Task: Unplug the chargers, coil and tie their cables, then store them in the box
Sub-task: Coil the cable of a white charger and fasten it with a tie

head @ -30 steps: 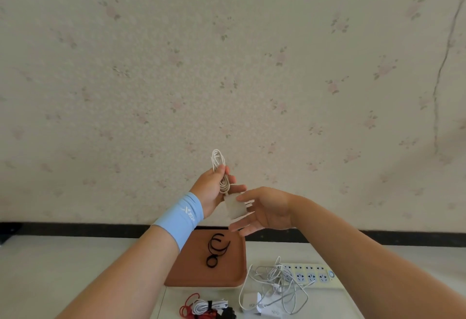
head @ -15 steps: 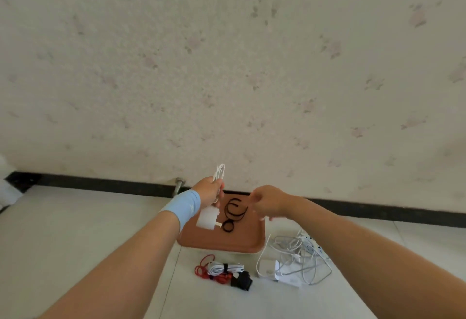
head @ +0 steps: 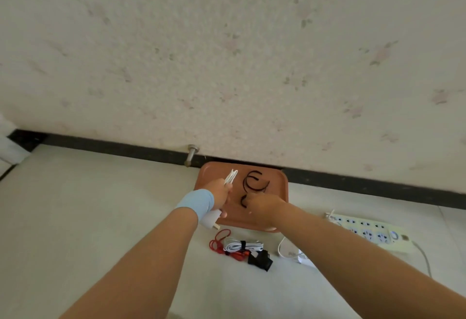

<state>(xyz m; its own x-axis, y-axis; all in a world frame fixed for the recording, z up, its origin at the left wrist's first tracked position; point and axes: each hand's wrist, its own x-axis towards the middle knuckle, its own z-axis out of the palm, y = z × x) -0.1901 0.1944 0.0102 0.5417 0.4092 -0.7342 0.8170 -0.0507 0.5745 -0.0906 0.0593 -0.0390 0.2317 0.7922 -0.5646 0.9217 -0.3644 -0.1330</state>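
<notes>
Within the last second both arms were lowered from in front of the wall (head: 227,66) down to the tray (head: 283,180), and the view was tilted down with them; from this it is judged that the coiling is finished and a tie is now being fetched. The patterned wall fills most of the view and is closed below by a black skirting (head: 353,185). Under it the pale floor (head: 88,205) is seen, with tile seams. The brown tray lies against the skirting, and the white power strip (head: 365,233) lies to its right. The left hand (head: 219,192), with a blue wristband (head: 196,202), is clamped on the coiled white cable (head: 231,176) over the left edge of the tray; its charger (head: 210,218) hangs below the fist. The right hand (head: 262,206) is held over the tray with fingers curled at the black ties (head: 254,182); whether one is already pinched cannot be told. A tied bundle (head: 242,245) and a loose charger (head: 292,253) are laid near the tray, and a small metal stopper (head: 191,153) stands at the skirting. No box is seen
</notes>
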